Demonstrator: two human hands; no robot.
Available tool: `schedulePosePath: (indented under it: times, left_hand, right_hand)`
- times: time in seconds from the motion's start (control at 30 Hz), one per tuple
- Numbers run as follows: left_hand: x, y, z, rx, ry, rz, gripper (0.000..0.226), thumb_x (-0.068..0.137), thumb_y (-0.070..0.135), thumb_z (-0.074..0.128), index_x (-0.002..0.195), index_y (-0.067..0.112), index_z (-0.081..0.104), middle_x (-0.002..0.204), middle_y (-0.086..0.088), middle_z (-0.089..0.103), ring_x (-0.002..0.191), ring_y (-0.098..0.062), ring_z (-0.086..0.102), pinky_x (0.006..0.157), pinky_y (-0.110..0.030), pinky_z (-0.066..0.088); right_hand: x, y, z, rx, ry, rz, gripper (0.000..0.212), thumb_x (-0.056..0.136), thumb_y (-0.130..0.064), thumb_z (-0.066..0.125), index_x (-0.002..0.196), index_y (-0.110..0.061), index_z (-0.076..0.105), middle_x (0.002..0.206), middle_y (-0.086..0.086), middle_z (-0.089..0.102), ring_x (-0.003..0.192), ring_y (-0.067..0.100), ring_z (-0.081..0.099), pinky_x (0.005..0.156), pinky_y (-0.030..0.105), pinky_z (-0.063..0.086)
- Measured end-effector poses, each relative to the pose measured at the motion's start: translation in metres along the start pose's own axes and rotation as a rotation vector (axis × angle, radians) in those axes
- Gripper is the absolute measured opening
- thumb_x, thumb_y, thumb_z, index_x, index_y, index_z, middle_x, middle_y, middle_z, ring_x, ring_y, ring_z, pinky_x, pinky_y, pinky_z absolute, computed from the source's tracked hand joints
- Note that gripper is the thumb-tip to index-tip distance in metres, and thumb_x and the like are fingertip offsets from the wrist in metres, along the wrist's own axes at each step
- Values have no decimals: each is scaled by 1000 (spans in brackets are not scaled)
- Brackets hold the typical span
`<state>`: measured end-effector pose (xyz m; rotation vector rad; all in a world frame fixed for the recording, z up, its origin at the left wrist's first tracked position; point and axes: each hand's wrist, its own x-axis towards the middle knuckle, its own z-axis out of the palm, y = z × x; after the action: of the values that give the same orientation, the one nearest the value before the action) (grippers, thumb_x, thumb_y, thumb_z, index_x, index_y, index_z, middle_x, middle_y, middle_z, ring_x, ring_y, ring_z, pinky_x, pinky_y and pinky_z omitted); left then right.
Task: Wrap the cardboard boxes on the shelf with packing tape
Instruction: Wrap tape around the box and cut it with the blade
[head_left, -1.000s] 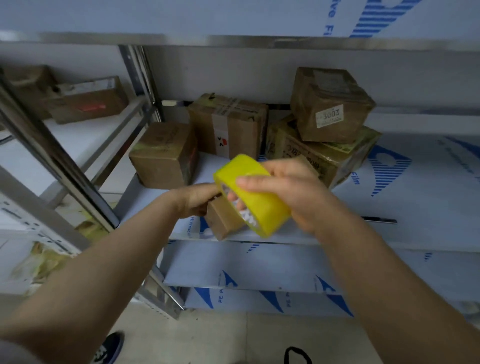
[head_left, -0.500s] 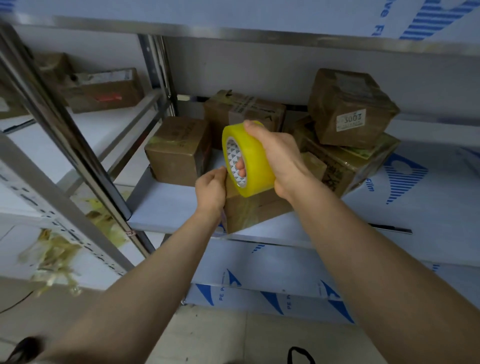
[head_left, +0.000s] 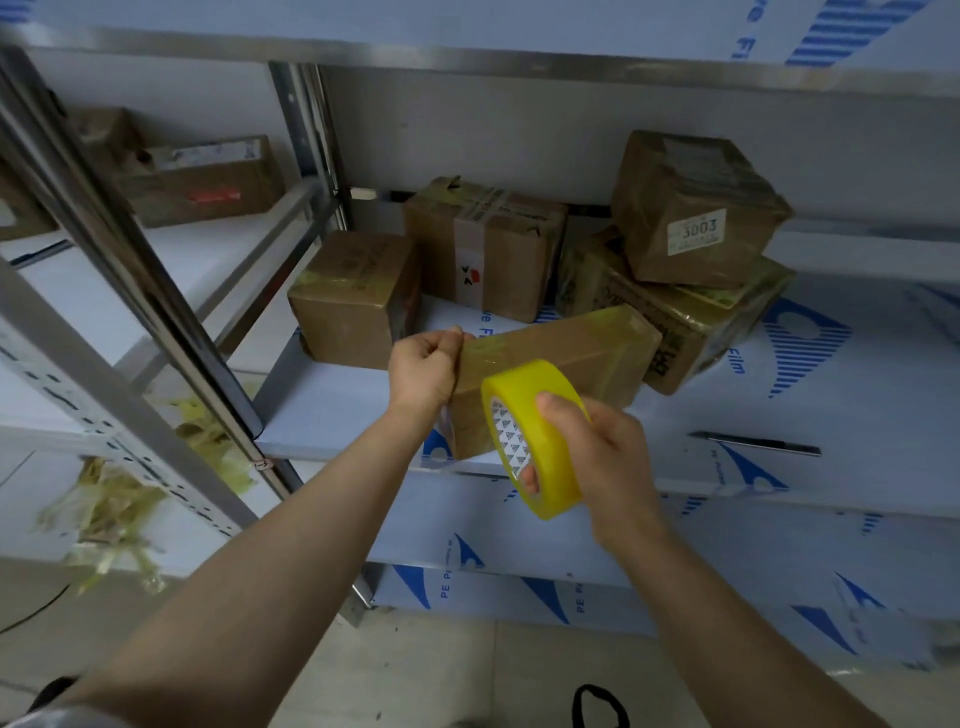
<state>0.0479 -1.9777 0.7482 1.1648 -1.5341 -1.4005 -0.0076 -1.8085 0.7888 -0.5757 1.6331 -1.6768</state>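
Head view: the box (head_left: 566, 358) lay tilted near the front of the shelf (head_left: 332, 400). The left hand (head_left: 423, 371) gripped its left end, fingers curled over the top edge. The right hand (head_left: 610, 460) held the yellow tape roll (head_left: 540, 457) just in front of the box, thumb on the outer face, fingers hooked through the core. 4 other boxes (head_left: 483, 244) sat behind. A slim dark tool (head_left: 753, 444) lay on the shelf to the right.
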Motion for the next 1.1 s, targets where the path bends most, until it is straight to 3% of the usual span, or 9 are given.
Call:
schedulePosePath:
  times: [0.07, 0.17, 0.37, 0.57, 0.7, 0.77, 0.9, 1.0, 1.1]
  left_hand:
    - [2, 1, -5, 170, -38, 71, 27, 99, 26, 48, 89, 14, 70, 83, -7, 68, 84, -22, 62, 77, -34, 50]
    - [7, 18, -8, 719, -117, 268, 36, 102, 30, 40, 91, 6, 65, 84, -11, 61, 87, -30, 61, 68, -30, 40]
    - [18, 45, 26, 1209, -377, 239, 69, 88, 75, 22, 83, 14, 55, 86, -7, 52, 87, -25, 54, 76, -35, 44]
    - [32, 45, 30, 1140, -391, 180, 54, 99, 57, 23, 94, 15, 58, 105, -10, 62, 92, -23, 56, 79, -33, 43]
    - [30, 52, 38, 1108, -462, 42, 79, 90, 72, 18, 124, 12, 57, 131, -12, 54, 119, -30, 51, 97, -38, 38]
    - [23, 48, 40, 1173, -404, 124, 88, 81, 83, 19, 109, 12, 63, 116, -12, 60, 109, -29, 56, 84, -37, 42]
    - [26, 41, 41, 1144, -305, 235, 59, 96, 62, 24, 80, 14, 53, 102, -13, 64, 91, -27, 58, 72, -33, 42]
    - [22, 42, 42, 1179, -327, 261, 71, 91, 71, 20, 85, 11, 58, 104, -13, 65, 95, -28, 60, 71, -33, 41]
    - [20, 43, 42, 1227, -471, 202, 97, 72, 89, 17, 110, 12, 62, 110, -5, 63, 100, -25, 59, 73, -34, 42]
  right_hand:
    - [0, 11, 1, 30, 16, -18, 28, 88, -21, 64, 67, -2, 61, 56, 11, 60, 46, 25, 58, 45, 27, 47]
    - [2, 19, 2, 54, 32, -50, 30, 88, -23, 64, 66, -3, 62, 58, 15, 59, 47, 27, 58, 45, 27, 47]
    - [6, 28, 4, 55, 17, -80, 26, 88, -26, 65, 70, -6, 65, 63, 15, 62, 51, 25, 62, 51, 32, 49]
    - [8, 36, 0, 57, -1, -82, 34, 74, -39, 65, 71, -5, 64, 63, 15, 59, 48, 21, 61, 50, 32, 49]
    - [10, 43, -3, 37, -9, -118, 43, 68, -52, 66, 65, -9, 62, 61, 14, 58, 46, 21, 61, 48, 30, 48]
    - [10, 46, -5, 59, -12, -117, 42, 65, -53, 65, 65, -12, 63, 61, 13, 58, 47, 21, 60, 47, 28, 48]
    - [10, 51, -3, 62, -20, -126, 40, 65, -52, 65, 64, -12, 63, 62, 14, 58, 49, 22, 60, 45, 25, 48]
    - [11, 51, -5, 66, -24, -136, 42, 66, -53, 65, 66, -11, 63, 63, 20, 57, 48, 22, 60, 45, 26, 48]
    - [11, 51, -8, 53, -39, -148, 42, 67, -52, 63, 70, -10, 64, 66, 23, 58, 50, 21, 63, 46, 28, 49]
